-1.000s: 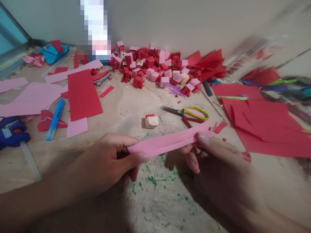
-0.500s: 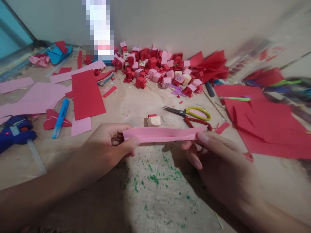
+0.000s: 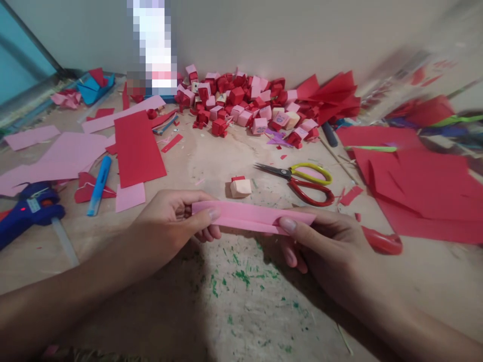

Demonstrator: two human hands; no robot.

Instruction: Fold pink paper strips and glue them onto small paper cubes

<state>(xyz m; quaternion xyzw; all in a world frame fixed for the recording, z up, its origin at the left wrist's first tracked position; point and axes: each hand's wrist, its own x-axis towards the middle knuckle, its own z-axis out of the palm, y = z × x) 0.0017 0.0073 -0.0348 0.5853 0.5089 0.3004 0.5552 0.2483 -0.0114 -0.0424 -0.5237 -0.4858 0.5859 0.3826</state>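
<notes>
A long folded pink paper strip [image 3: 249, 216] hangs level above the worktop, gripped at both ends. My left hand [image 3: 169, 226] pinches its left end between thumb and fingers. The strip's right part is pinched by my right hand [image 3: 324, 246], thumb on top. Just beyond the strip sits a small pale paper cube with a red top [image 3: 240, 187]. Red-and-yellow-handled scissors [image 3: 302, 177] lie beyond my right hand.
A heap of red and pink paper cubes [image 3: 245, 108] lies by the wall. Red paper sheets [image 3: 418, 186] spread at the right, a red sheet [image 3: 138, 148] and pink sheets [image 3: 64, 156] at the left. A blue glue gun [image 3: 30, 211] and blue marker [image 3: 98, 185] lie left.
The strip has levelled out from a tilt and come slightly lower. My right thumb has slid leftward along the strip. The view has shifted a little.
</notes>
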